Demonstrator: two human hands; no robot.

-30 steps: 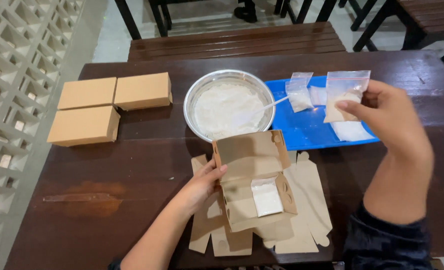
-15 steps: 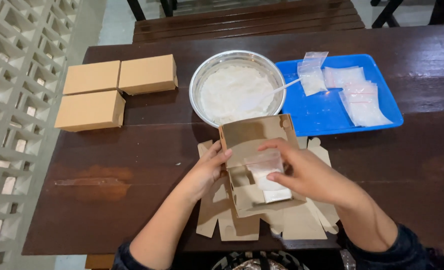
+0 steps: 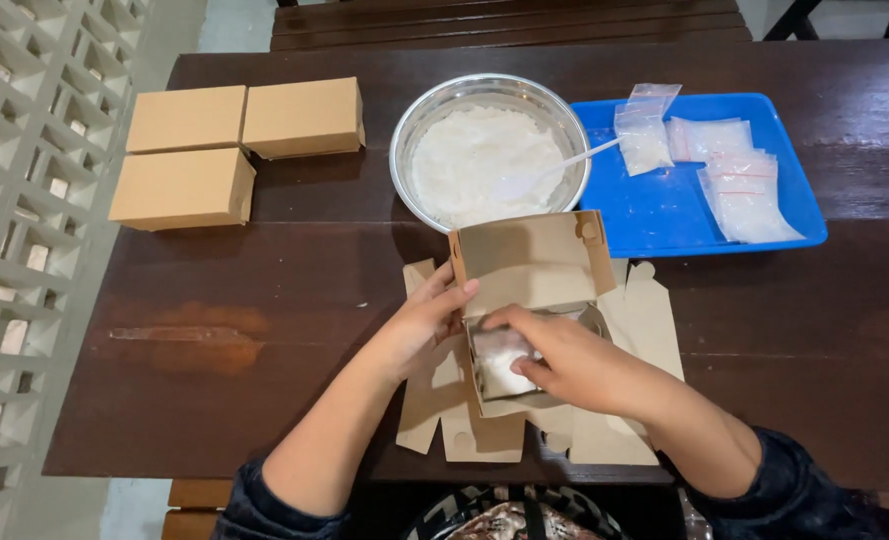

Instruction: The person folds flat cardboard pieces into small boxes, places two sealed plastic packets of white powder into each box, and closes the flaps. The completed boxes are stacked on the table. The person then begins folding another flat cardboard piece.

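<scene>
An open brown cardboard box (image 3: pixel 532 262) stands near the table's front edge, its lid flap raised. My left hand (image 3: pixel 419 322) grips the box's left wall. My right hand (image 3: pixel 562 360) reaches into the box, fingers on a small clear bag of white powder (image 3: pixel 499 368) lying inside. Under the box lie several flat unfolded cardboard blanks (image 3: pixel 654 320).
A metal bowl (image 3: pixel 489 150) of white powder with a white spoon (image 3: pixel 574 158) sits behind the box. A blue tray (image 3: pixel 654 215) at the right holds several filled clear bags (image 3: pixel 744 195). Three closed brown boxes (image 3: pixel 244 130) stand at the back left. A lattice wall runs along the left.
My right hand carried a powder bag from above the blue tray down into the open box. My left hand stayed on the box's left side.
</scene>
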